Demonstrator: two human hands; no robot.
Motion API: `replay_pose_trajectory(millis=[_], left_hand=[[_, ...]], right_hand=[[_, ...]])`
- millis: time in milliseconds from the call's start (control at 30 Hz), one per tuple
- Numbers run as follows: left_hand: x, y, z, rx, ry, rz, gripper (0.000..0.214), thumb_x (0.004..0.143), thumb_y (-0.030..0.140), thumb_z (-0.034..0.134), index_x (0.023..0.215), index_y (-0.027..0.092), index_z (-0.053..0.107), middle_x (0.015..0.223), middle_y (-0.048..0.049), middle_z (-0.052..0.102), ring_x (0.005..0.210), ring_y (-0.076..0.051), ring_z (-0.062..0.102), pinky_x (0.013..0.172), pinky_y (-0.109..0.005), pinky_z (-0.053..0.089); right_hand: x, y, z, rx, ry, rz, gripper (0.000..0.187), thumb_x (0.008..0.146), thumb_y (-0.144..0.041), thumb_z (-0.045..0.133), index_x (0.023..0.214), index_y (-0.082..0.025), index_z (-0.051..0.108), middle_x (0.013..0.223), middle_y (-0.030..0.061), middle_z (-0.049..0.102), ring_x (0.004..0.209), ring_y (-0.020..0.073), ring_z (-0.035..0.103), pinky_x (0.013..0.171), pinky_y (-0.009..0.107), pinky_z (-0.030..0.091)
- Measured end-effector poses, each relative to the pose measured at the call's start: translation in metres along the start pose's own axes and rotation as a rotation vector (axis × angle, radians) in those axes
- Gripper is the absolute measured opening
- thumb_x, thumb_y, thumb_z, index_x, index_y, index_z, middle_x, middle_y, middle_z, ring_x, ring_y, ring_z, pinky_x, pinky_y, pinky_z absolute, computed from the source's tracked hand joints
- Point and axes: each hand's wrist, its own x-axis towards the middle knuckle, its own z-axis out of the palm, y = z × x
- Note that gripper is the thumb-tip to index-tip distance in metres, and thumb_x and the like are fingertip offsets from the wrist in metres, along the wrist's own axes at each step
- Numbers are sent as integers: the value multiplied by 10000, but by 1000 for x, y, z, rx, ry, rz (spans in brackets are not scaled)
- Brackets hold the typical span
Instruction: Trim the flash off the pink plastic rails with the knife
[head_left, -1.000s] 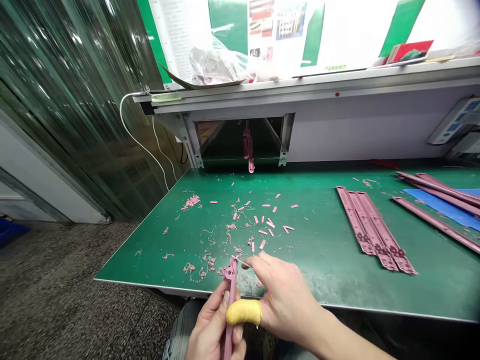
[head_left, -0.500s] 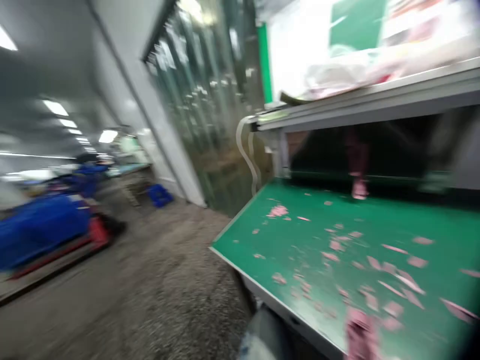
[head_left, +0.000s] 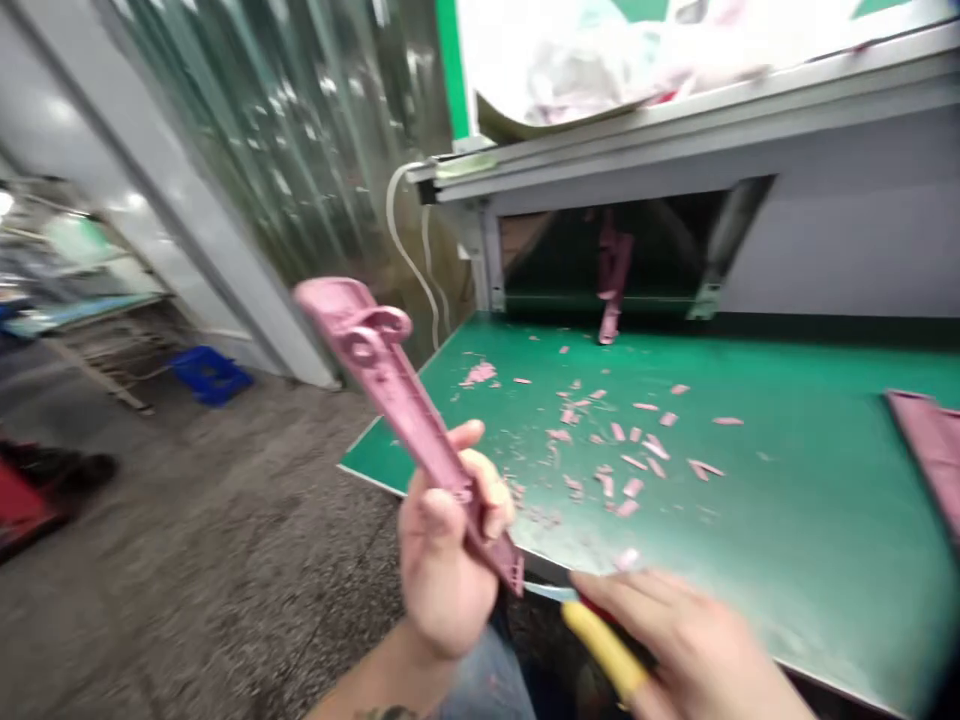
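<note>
My left hand (head_left: 450, 550) grips a long pink plastic part (head_left: 405, 400) near its lower end. The part tilts up to the left, with a broad rounded top and two ring-like loops below it. My right hand (head_left: 682, 630) is closed around a knife (head_left: 604, 645) with a yellow and red handle. The thin pale blade points left, its tip at the part's lower end; blur hides whether it touches. Small pink scraps (head_left: 634, 465) lie scattered over the green tabletop (head_left: 810, 500) beyond my hands.
Another pink piece (head_left: 926, 440) lies at the table's right edge. A pink shape (head_left: 611, 290) shows by the dark panel at the back, perhaps a reflection. Above runs a shelf (head_left: 675, 130) with plastic bags. Left are a strip curtain (head_left: 300, 130) and a blue crate (head_left: 210, 375).
The view has swung to the right. Both hands have come into view, and the pink part has risen from the bottom edge, now in my left hand beside the knife.
</note>
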Motion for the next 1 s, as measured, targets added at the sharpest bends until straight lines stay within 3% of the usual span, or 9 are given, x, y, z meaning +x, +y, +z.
replay_pose_trajectory(millis=[133,400,600,800,933,1000], left_hand=[[-2,5,7,194,-102,53,432,782,569,613,1078,257,652,678,24,532,534,-104,402,529,-264,397],[-14,-1,18,316,-96,92,445,730,616,634,1029,291,687,619,16,520,538,-122,413,500,-264,414],[-20,-4,8,398,-212,61,474,736,644,600,1059,311,700,630,0,510,555,-133,439,495,-273,414],[-13,3,-3,282,-412,-45,445,788,609,565,1104,325,696,594,-6,521,522,-132,455,477,-268,400],[-3,15,4,174,-228,-29,427,786,608,572,1110,349,670,633,17,536,497,-110,434,500,-269,423],[3,15,10,93,-98,-33,416,797,576,578,1111,312,651,651,21,531,494,-98,426,495,-251,432]], right_hand=[[11,-19,-10,37,-39,150,197,870,-212,548,1020,-258,667,797,24,701,681,199,638,629,298,492],[11,-22,-15,76,-10,199,151,900,-235,521,921,-241,671,758,20,686,675,180,626,646,282,442],[15,-22,-9,5,-28,254,160,886,-249,533,944,-263,682,732,22,661,680,193,615,656,291,431],[13,-16,-12,8,37,272,162,899,-235,522,932,-251,681,779,31,639,703,181,588,633,279,418],[14,-13,-17,259,181,243,237,953,-266,435,940,-209,665,729,23,658,634,146,583,603,250,440],[16,-16,-11,401,283,236,238,936,-368,486,928,-200,654,732,24,671,625,142,591,590,238,468]])
